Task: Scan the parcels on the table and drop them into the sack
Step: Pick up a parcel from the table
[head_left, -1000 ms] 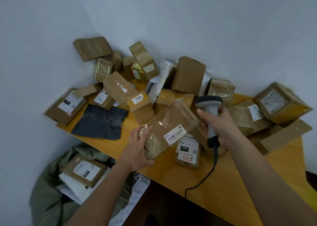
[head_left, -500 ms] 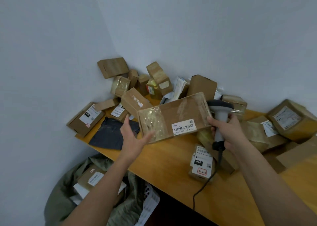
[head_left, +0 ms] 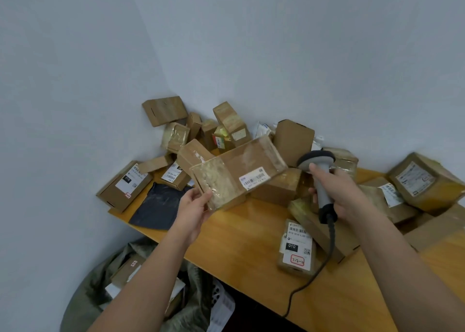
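Observation:
My left hand [head_left: 193, 205] grips the lower left corner of a flat cardboard parcel [head_left: 236, 173] wrapped in clear tape, held up above the wooden table [head_left: 241, 241] with its barcode label facing me. My right hand [head_left: 337, 193] grips the handle of a grey barcode scanner [head_left: 318, 163], whose head sits just right of the parcel and points toward it. Its black cable hangs over the table's front edge. The green-grey sack [head_left: 100, 289] lies on the floor at lower left, holding several parcels.
Several cardboard parcels are piled in the corner and along the back wall. A black poly bag [head_left: 158, 205] lies flat at the table's left end. A labelled box [head_left: 298, 248] lies near the front edge, and a large taped box [head_left: 425, 180] sits at the far right.
My left hand has lifted the taped parcel off the table and turned its label up toward me. The scanner stays beside its right end. The camera has tilted upward.

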`<state>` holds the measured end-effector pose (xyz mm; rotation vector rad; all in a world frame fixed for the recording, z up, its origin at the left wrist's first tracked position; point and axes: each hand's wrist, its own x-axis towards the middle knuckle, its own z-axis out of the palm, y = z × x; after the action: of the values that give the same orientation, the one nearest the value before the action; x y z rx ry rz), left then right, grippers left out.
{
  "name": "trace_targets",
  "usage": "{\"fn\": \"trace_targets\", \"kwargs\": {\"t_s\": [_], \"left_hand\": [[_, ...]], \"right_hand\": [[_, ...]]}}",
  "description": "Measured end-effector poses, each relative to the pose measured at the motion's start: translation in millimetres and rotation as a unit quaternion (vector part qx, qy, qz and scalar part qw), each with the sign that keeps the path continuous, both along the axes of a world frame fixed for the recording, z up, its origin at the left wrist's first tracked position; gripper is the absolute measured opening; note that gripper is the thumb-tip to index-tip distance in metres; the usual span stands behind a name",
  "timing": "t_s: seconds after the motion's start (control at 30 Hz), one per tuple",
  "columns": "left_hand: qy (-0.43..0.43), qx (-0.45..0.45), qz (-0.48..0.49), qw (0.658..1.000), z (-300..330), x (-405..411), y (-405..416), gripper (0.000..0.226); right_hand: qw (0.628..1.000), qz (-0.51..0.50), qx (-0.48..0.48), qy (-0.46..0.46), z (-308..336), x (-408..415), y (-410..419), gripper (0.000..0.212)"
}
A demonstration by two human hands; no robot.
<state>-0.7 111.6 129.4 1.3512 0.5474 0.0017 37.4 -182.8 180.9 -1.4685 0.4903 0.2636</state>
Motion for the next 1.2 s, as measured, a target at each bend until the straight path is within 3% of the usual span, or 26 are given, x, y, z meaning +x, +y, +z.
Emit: {"fn": "trace_targets", "kwargs": {"t_s": [0.17, 0.3, 0.43, 1.2], "left_hand": [[-0.003, 0.039, 0.061, 0.997, -5, 5, 10, 0.044], [-0.011, 0.067, 0.085, 0.994, -7, 6, 10, 0.038], [-0.013, 0.08, 0.096, 0.992, -10, 6, 10, 0.035], [-0.008, 0.094, 0.091, 0.991, -24, 20, -5, 0.038]], "right_hand": [[0.991, 0.128, -0.041, -0.018, 40, -7, 1, 0.032], [0.973, 0.212, -0.07, -0.055, 70, -18, 2, 0.022], [0.954, 0.264, -0.099, -0.098, 91, -28, -1, 0.037], [0.935, 0.259, -0.176, -0.167, 123, -49, -28, 0.035]]}}
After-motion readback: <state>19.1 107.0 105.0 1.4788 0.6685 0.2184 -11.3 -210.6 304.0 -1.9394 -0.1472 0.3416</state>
